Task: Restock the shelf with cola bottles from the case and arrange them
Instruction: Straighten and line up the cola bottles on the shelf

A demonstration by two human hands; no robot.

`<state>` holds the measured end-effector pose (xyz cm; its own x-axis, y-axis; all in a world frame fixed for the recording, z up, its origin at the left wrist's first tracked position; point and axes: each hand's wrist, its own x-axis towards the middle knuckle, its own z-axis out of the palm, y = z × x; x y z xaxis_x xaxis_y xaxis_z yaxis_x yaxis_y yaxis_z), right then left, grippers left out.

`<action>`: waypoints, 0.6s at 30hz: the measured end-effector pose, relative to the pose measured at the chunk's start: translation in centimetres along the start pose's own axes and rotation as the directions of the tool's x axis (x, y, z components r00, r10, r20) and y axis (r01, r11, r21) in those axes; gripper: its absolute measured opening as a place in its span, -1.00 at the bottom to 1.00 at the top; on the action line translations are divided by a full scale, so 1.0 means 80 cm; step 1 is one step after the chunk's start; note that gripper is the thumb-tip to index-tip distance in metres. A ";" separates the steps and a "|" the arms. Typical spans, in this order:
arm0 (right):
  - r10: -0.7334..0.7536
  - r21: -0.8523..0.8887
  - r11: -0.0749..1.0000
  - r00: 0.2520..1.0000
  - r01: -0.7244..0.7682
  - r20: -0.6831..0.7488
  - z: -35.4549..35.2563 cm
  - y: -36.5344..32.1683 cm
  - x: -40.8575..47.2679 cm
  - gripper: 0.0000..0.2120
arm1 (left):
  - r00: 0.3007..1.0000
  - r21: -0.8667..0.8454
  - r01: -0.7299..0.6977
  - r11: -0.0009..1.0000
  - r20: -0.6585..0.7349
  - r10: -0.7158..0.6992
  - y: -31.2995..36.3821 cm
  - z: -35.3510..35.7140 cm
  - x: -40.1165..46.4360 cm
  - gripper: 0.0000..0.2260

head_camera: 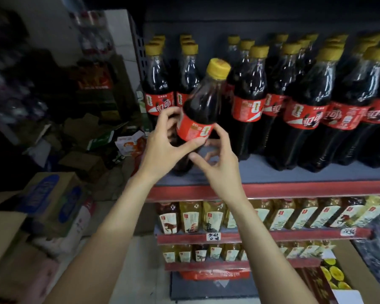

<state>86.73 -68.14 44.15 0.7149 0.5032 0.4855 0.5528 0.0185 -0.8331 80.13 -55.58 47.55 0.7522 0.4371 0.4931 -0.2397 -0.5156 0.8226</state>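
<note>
Held tilted in front of the top shelf [272, 185]: one full cola bottle [201, 110], yellow cap [218, 69] leaning toward 1 o'clock, base down at 7 o'clock and hidden behind the left hand [162, 145]. Gripped by that hand around the red label, thumb along the label's lower edge, fingers curled over the far side. Just beside it at 5 o'clock, the right hand [215, 159], fingers loosely curled, index fingertip touching the label's lower right corner, thumb free; steadying rather than clasping, by the look of it.

Probably fairly heavy for its size, being full; firm plastic with slight give, smooth and likely slick on the bare dark parts. Best taken at the label band or the waist just under it, where the grip already sits; cap and neck too narrow for a sure carry. Not fragile, though a drop could shake or dent it.

Standing rows of matching bottles [294, 102] fill the shelf from 12 to 3 o'clock, labels mostly facing out, with two more columns at 11 o'clock. Between them, directly behind the held bottle, an open lane of grey shelf. Flat, smooth surface with a red front lip. Below, at 5 o'clock, shelves of yellow tea bottles [206, 218]. At 8 to 10 o'clock, a dim clutter of cardboard boxes [51, 194] on the floor.
</note>
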 end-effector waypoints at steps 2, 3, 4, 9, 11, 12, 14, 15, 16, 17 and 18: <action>-0.019 0.004 1.000 0.998 0.018 0.063 0.014 -0.004 0.010 -0.29 | 0.998 -0.061 0.057 0.997 -0.036 -0.059 -0.010 -0.023 0.001 -0.51; -0.029 0.026 0.999 0.995 0.027 0.098 0.020 -0.007 0.013 -0.28 | 0.995 -0.090 0.076 0.993 -0.065 -0.082 -0.016 -0.032 0.000 -0.52; -0.038 0.049 0.998 0.990 0.032 0.133 0.027 -0.010 0.015 -0.27 | 0.992 -0.111 0.083 0.990 -0.085 -0.093 -0.022 -0.040 -0.003 -0.55; -0.040 -0.013 0.999 0.996 0.041 0.078 0.055 -0.022 0.014 -0.21 | 0.991 -0.116 0.066 0.991 -0.112 -0.079 -0.029 -0.063 -0.013 -0.60; -0.039 -0.118 0.992 0.999 0.039 0.008 0.068 -0.027 0.011 -0.16 | 0.990 -0.118 0.040 0.992 -0.130 -0.055 -0.027 -0.063 -0.016 -0.58; -0.040 -0.161 0.986 0.999 0.037 -0.018 0.075 -0.030 0.011 -0.14 | 0.989 -0.119 0.034 0.992 -0.141 -0.050 -0.027 -0.063 -0.017 -0.56; -0.052 -0.218 0.975 0.997 0.038 -0.057 0.088 -0.032 0.013 -0.13 | 0.986 -0.113 0.043 0.993 -0.154 -0.061 -0.029 -0.061 -0.017 -0.46; -0.059 -0.238 0.970 0.996 0.040 -0.073 0.093 -0.032 0.014 -0.14 | 0.985 -0.093 0.048 0.994 -0.159 -0.062 -0.030 -0.060 -0.016 -0.39; -0.066 -0.258 0.965 0.994 0.041 -0.090 0.098 -0.032 0.016 -0.15 | 0.984 -0.054 0.050 0.997 -0.168 -0.059 -0.032 -0.060 -0.015 -0.32; -0.071 -0.278 0.960 0.991 0.038 -0.110 0.103 -0.031 0.017 -0.17 | 0.982 0.002 0.048 0.999 -0.184 -0.047 -0.033 -0.059 -0.012 -0.27; -0.072 -0.297 0.955 0.989 0.031 -0.127 0.107 -0.030 0.018 -0.17 | 0.979 0.056 0.043 0.998 -0.200 -0.031 -0.035 -0.058 -0.010 -0.24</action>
<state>82.76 -60.10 44.60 0.7219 0.3864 0.5741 0.6770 -0.2228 -0.7014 77.37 -51.02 46.16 0.6210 0.5916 0.5142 -0.1725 -0.5367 0.8259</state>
